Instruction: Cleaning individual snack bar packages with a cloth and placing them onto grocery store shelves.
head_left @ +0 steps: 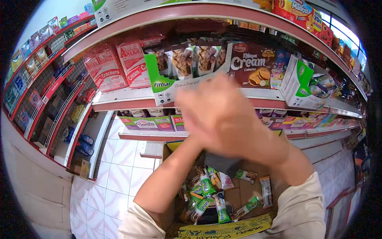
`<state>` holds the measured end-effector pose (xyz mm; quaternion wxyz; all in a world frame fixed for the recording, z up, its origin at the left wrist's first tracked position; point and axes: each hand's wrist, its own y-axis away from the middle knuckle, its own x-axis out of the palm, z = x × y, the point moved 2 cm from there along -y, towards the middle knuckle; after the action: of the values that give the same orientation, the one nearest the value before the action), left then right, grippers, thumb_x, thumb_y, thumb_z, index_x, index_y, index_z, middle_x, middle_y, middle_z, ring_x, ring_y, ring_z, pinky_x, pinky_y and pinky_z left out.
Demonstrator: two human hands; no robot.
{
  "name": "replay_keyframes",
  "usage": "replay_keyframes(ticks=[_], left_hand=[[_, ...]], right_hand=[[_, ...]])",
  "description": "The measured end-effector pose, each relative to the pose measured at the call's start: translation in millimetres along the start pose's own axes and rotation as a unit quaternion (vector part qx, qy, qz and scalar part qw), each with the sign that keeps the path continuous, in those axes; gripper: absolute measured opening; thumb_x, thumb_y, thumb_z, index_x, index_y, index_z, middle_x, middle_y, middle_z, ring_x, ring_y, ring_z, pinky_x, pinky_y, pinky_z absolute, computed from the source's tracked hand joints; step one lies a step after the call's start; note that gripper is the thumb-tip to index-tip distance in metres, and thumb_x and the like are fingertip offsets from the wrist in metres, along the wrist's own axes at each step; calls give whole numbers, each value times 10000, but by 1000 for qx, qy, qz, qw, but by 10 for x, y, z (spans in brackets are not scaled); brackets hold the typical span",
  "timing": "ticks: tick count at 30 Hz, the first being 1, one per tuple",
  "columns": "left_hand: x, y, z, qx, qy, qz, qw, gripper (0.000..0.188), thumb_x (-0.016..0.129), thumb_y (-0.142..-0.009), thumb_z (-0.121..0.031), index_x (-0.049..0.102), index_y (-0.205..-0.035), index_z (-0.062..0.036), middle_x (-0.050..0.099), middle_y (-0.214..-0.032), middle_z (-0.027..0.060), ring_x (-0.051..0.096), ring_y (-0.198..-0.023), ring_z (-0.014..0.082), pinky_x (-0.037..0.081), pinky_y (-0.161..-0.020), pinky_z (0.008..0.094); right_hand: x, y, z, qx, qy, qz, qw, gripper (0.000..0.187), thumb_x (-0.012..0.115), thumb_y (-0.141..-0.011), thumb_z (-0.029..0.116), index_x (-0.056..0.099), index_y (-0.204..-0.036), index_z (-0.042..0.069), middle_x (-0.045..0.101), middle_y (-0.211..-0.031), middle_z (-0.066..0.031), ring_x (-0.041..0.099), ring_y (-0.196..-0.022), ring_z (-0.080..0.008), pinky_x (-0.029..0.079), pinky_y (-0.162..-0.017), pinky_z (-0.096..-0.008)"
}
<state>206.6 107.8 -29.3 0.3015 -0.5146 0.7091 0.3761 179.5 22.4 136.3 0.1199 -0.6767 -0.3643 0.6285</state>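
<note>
My left hand (189, 105) and my right hand (229, 119) overlap in front of the shelf, both blurred by motion. Their fingers are smeared, and whether they hold anything does not show. Just beyond them, an open green-and-white display box (161, 89) stands on the shelf with several wrapped snack bars (183, 61) upright in it. The hands cover part of its lower right front. Below my forearms is an open cardboard box (244, 189) with several loose snack bars (206, 185) lying in it in a jumble. A dark grey shape (221, 163) shows under my wrists.
Red-and-white cracker packs (105, 69) stand left of the display box; a brown biscuit box (251, 63) stands right. Another green-and-white display box (304, 83) is tilted farther right. The shelf edge (135, 104) runs across, above a lower shelf of purple-and-green cartons (147, 123). Another rack (51, 89) stands left.
</note>
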Motion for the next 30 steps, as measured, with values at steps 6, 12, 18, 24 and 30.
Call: replay_keyframes(ticks=[6, 12, 18, 24, 30], left_hand=[[-154, 153, -261, -51, 31, 19, 998, 565, 373, -906, -519, 560, -960, 11, 588, -898, 218, 559, -837, 303, 415, -764, 382], [-123, 105, -272, -41, 45, 21, 998, 569, 384, -900, -521, 555, -949, 19, 584, -898, 219, 557, -845, 317, 414, -771, 383], [-150, 153, -323, -81, 11, 48, 996, 547, 381, -907, -496, 525, -1069, 6, 577, -1018, 225, 548, -952, 344, 405, -820, 393], [-121, 142, -373, -99, 6, 42, 994, 594, 358, -908, -516, 483, -1181, -3, 519, -1187, 219, 489, -1109, 339, 370, -926, 364], [-241, 255, -533, -155, 27, 81, 984, 649, 336, -910, -517, 380, -1315, -11, 419, -1320, 199, 406, -1218, 328, 309, -1009, 360]], right_hand=[[653, 1248, 707, -143, -258, 693, 658, 395, 574, -813, 286, 536, -1040, -35, 592, -929, -241, 610, -827, -362, 511, -690, -432], [1357, 2279, 1302, -156, -180, 559, 794, 772, 649, -737, 292, 237, -1389, 332, 277, -1341, -285, 482, -1070, -361, 450, -804, -451], [1245, 2232, 1296, -105, -354, 576, 729, 675, 630, -785, 287, 288, -1361, 206, 304, -1252, -346, 454, -1063, -452, 432, -840, -475], [1411, 2266, 1316, -62, -337, 629, 698, 661, 597, -777, 188, 287, -1361, 181, 406, -1199, -302, 479, -1059, -419, 451, -782, -478], [1343, 2148, 1248, -168, -195, 629, 734, 469, 557, -768, 131, 471, -1227, 80, 603, -990, -161, 608, -860, -307, 495, -621, -432]])
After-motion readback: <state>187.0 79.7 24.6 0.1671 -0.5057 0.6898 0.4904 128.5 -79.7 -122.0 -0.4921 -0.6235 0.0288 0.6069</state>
